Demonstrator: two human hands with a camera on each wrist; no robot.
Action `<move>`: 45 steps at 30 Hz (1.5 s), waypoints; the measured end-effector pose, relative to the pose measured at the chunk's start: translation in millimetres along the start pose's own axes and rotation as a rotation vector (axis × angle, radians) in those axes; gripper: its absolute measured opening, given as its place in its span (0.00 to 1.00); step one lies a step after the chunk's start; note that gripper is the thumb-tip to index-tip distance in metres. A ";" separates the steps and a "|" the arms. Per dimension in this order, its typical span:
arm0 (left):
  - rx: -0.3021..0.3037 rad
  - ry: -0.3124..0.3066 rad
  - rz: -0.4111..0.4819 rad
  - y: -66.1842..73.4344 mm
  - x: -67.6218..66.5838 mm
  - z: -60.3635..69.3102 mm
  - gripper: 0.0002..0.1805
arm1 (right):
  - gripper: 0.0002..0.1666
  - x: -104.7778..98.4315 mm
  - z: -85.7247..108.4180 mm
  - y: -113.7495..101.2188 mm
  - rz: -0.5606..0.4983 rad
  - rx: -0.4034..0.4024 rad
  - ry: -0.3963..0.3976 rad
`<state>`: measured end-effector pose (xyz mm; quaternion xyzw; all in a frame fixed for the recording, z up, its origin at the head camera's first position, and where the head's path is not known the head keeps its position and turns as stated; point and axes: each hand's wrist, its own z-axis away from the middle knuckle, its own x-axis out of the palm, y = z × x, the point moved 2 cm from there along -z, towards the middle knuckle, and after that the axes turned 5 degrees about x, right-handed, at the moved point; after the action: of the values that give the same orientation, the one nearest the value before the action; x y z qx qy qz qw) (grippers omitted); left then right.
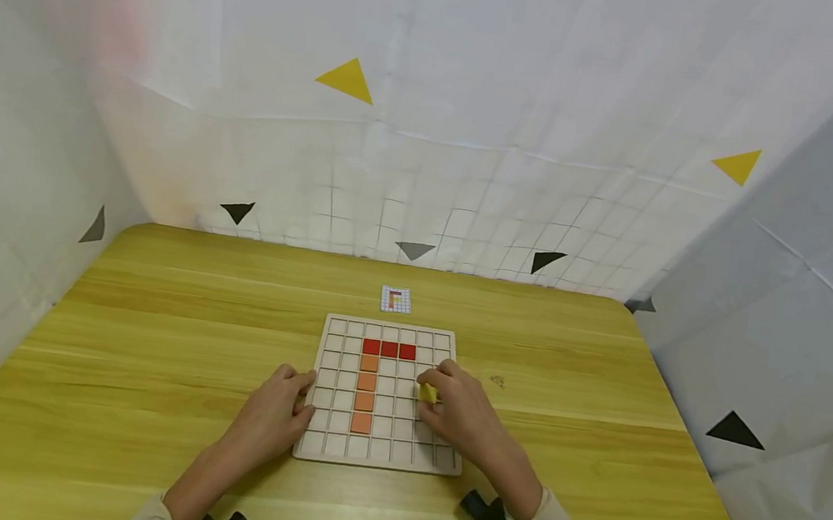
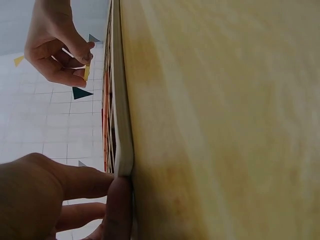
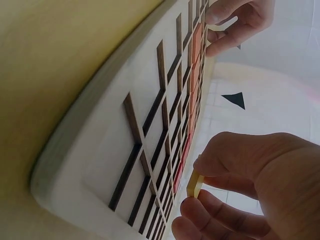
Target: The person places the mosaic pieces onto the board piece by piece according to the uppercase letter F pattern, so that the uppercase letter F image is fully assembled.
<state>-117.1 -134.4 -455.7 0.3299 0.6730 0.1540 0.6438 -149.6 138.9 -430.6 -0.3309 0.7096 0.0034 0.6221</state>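
A pale wooden grid board (image 1: 334, 446) lies on the table. Three red tiles (image 1: 389, 349) form a row in its upper part, and a column of several orange tiles (image 1: 366, 382) runs down from the row's left end. My left hand (image 1: 272, 410) grips the board's left edge, thumb and fingers at the rim in the left wrist view. Above the board's right part, my right hand (image 1: 468, 411) pinches a small square yellow tile (image 3: 195, 184) between thumb and fingertips. The right wrist view shows that tile raised off the grid.
Behind the board lies a small printed card (image 1: 395, 300) with a coloured grid pattern. Black curved pieces (image 1: 484, 512) show beside both wrists. White sheets (image 1: 424, 185) with yellow, black and grey triangles stand around the wooden table (image 1: 573, 359).
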 end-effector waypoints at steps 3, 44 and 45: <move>-0.001 0.000 0.002 -0.2 -0.1 0.1 0.27 | 0.15 0.7 -1.9 -2.3 0.003 0.006 -0.006; -0.001 0.000 0.021 3.2 -2.2 -0.3 0.26 | 0.14 15.4 -19.2 -21.7 0.009 -0.034 -0.045; -0.001 0.001 0.021 3.3 -2.3 -0.3 0.26 | 0.14 16.1 -19.7 -22.2 0.006 -0.038 -0.046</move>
<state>-116.7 -133.4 -451.9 0.3363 0.6699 0.1613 0.6419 -156.6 105.9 -431.3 -0.3404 0.6961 0.0266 0.6316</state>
